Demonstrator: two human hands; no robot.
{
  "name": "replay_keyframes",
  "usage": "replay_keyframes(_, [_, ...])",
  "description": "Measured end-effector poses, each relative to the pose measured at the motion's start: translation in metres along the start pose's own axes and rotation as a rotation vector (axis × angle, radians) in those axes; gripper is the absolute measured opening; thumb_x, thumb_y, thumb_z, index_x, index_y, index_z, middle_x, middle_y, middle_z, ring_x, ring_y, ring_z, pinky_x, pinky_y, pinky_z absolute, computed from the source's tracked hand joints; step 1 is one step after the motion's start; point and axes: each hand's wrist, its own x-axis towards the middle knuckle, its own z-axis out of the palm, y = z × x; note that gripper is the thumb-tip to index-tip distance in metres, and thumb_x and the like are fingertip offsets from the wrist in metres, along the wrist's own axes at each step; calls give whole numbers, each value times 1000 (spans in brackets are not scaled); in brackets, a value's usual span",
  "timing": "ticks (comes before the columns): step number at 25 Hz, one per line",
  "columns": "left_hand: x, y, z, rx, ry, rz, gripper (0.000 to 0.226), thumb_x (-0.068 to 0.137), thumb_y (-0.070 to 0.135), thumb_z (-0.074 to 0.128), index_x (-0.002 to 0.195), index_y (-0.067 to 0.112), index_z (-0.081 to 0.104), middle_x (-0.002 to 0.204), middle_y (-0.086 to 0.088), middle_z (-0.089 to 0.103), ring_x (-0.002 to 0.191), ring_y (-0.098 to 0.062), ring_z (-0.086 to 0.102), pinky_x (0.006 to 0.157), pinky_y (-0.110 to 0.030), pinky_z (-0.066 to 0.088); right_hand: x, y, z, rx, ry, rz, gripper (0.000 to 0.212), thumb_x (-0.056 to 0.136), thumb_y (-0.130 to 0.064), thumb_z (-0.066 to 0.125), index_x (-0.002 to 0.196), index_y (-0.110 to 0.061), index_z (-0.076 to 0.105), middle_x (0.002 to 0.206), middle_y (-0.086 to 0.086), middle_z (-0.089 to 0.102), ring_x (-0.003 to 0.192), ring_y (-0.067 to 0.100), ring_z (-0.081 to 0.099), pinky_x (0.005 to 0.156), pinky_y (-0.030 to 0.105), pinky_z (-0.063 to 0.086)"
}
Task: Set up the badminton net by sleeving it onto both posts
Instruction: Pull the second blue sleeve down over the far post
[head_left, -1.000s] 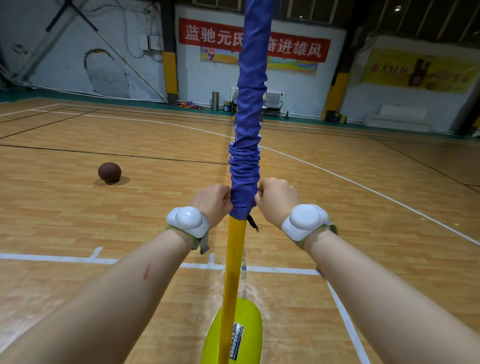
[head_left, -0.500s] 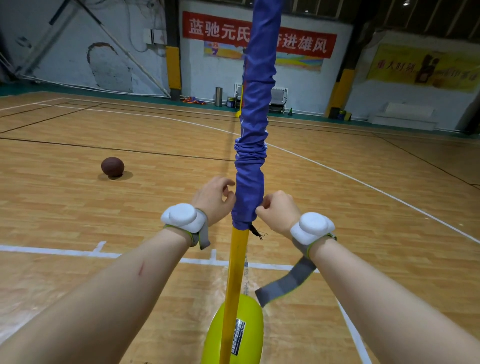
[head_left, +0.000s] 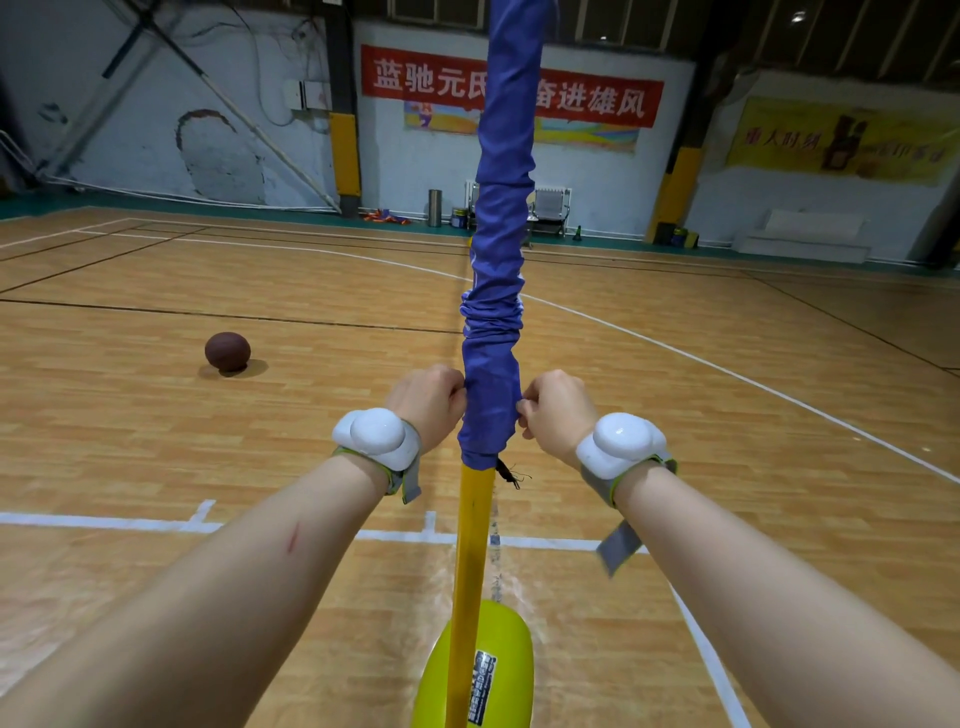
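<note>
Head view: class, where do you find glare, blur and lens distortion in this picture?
Head view: glare on the floor beside the yellow post; head view: the loose grey strap under the right wrist is motion-blurred; head view: wide-angle stretch makes the forearms balloon toward the bottom corners.

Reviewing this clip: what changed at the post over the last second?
The left hand let go half a second ago and now grips the blue fabric net sleeve again, opposite the right hand. The sleeve's hem has slid slightly down the yellow post. The brown ball stayed put.
</note>
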Motion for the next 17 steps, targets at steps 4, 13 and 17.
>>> replay_keyframes(4, [-1,-6,7,94,-100,13,22,90,12,43,80,-1,58,95,-23,62,88,-41,56,70,-39,43,-8,4,11,-2,-76,43,22,87,-5,48,85,6,66,89,25,70,86,38,67,78,44,56])
replay_keyframes(13, [2,0,-7,-19,19,7,28,94,24,41,108,7,59,107,-12,58,98,-37,56,80,-40,46,-10,-14,-3,166,109,-15,24,82,-10,48,93,3,64,93,22,67,91,39,58,75,38,47])
replay_keyframes(17, [4,5,-12,-28,25,-27,25,94,18,42,100,3,62,99,-18,64,87,-37,62,76,-39,48,-9,-17,-8,92,151,-46,25,88,-7,44,88,1,67,93,23,67,89,39,59,65,31,38])
